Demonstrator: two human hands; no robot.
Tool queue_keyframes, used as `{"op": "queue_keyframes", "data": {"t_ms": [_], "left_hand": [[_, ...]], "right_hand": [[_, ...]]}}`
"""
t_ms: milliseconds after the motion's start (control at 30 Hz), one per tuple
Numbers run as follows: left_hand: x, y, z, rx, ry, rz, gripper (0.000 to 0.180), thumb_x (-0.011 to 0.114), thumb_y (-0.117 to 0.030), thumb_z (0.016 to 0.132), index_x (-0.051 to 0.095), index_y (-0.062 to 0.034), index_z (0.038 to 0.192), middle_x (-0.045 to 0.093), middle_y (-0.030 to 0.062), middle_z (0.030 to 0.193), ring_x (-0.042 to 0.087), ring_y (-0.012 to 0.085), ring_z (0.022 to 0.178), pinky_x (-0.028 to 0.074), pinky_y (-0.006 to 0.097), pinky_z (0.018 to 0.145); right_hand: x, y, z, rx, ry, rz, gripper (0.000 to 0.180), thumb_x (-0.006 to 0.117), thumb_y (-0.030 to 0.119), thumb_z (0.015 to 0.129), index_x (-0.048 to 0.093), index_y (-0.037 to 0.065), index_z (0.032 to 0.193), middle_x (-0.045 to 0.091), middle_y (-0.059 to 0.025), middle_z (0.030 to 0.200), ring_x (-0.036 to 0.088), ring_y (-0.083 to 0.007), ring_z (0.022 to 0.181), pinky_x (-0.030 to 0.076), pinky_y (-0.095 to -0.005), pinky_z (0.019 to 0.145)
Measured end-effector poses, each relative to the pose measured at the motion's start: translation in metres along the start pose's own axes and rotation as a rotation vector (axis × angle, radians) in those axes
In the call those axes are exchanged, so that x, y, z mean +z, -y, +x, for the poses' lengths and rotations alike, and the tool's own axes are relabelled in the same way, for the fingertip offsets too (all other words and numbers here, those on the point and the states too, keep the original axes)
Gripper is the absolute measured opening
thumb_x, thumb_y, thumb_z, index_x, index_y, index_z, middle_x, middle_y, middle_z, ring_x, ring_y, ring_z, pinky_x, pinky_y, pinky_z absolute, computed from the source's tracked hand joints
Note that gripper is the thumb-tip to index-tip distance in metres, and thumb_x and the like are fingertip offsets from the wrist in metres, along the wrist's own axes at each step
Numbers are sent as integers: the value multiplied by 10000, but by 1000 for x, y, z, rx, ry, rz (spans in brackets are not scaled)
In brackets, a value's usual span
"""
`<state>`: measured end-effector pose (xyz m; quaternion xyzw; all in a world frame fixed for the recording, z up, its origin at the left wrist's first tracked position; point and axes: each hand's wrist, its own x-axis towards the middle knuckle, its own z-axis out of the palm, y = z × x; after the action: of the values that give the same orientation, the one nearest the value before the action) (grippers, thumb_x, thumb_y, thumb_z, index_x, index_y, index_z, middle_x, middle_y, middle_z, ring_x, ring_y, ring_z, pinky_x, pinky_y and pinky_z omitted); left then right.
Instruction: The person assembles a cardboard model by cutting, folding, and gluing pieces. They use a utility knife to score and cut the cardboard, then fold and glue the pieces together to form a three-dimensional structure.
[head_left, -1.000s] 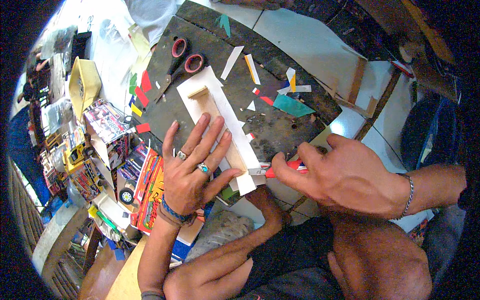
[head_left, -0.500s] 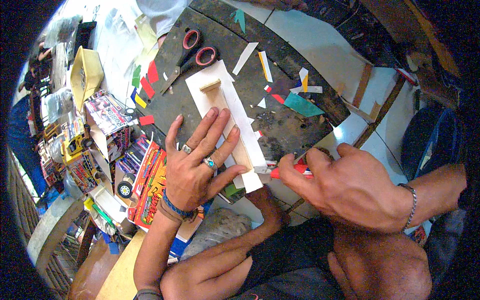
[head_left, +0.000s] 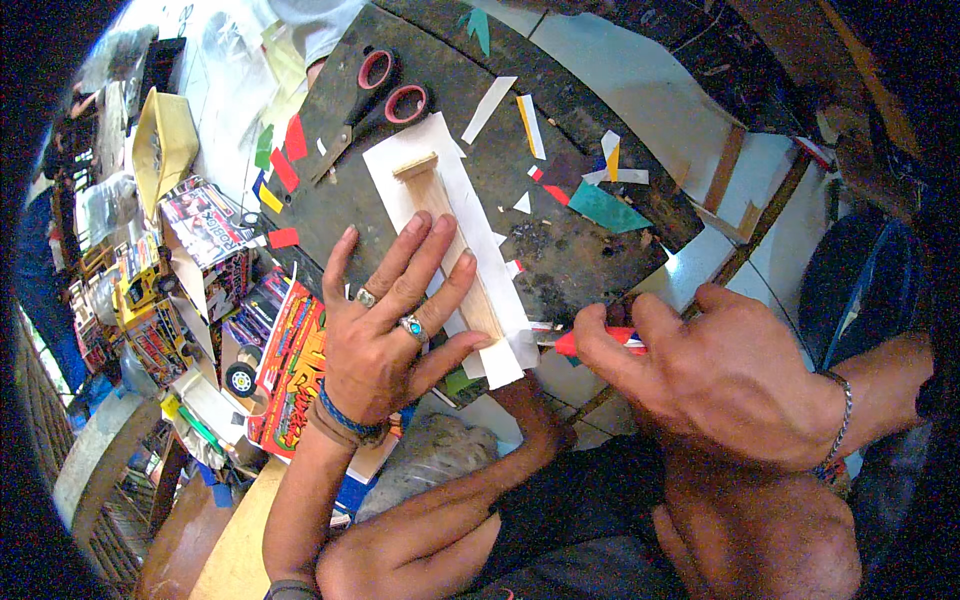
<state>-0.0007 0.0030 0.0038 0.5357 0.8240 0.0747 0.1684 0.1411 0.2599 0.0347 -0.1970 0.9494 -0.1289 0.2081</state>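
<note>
My left hand (head_left: 385, 315) lies with its fingers spread over a thin wooden strip (head_left: 432, 195), pressing it onto a white sheet (head_left: 488, 245). A small wooden crosspiece (head_left: 415, 167) stands at the strip's far end. Beneath them is a dark, worn board (head_left: 570, 265). My right hand (head_left: 715, 380) is closed around a red-handled cutter knife (head_left: 625, 338). Its blade (head_left: 545, 337) points left, beside the sheet's near right corner. The near end of the sheet sticks out past my left thumb, over the board's edge.
Scissors with red-lined loops (head_left: 368, 110) lie at the board's far left. Coloured scraps, such as a green piece (head_left: 608, 209) and red bits (head_left: 284, 237), are scattered about. To the left are toy trucks (head_left: 140, 270), a yellow tray (head_left: 165, 148) and a bright printed sheet (head_left: 292, 370).
My right hand has drawn the cutter knife slightly to the right, and more of its red handle shows. My left hand keeps its place on the wooden strip; the whole view has shifted a little.
</note>
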Motion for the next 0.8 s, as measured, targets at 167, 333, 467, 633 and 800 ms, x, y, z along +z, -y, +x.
{"op": "queue_keyframes", "data": {"t_ms": [167,333,467,633,800], "left_hand": [[0,1,0,1,-7,-18,629,793,-401,800,628,-200,1373,527,63,1519,463,233,1434,207,555,1183],[2,1,-2,6,-17,-25,634,790,-400,806,618,-202,1383,524,60,1522,461,229,1435,196,553,1189],[4,2,-2,16,-41,-38,639,789,-414,808,614,-202,1386,521,55,1525,458,222,1438,182,559,1201],[2,-1,-8,54,-15,-55,608,787,-419,819,628,-202,1364,540,53,1507,473,221,1427,189,572,1204],[-3,-5,-17,68,-74,-123,472,817,-296,811,693,-179,1251,606,58,1422,525,226,1376,269,540,1181]], "right_hand": [[-3,-3,-2,-13,30,-7,429,606,231,845,585,189,1271,573,-52,785,558,-183,510,457,-305,446],[-5,-8,-9,-7,95,27,492,616,227,838,560,175,1325,569,-57,798,563,-217,524,475,-340,467],[0,-21,-13,-78,105,78,496,617,206,863,541,131,1348,555,-63,792,576,-228,565,484,-365,495],[2,-28,-27,95,-22,115,508,666,203,895,527,122,1377,582,-66,816,611,-264,614,501,-375,530],[3,-24,-25,190,3,169,463,667,218,921,544,137,1359,641,-88,869,671,-287,683,526,-412,554]]}}
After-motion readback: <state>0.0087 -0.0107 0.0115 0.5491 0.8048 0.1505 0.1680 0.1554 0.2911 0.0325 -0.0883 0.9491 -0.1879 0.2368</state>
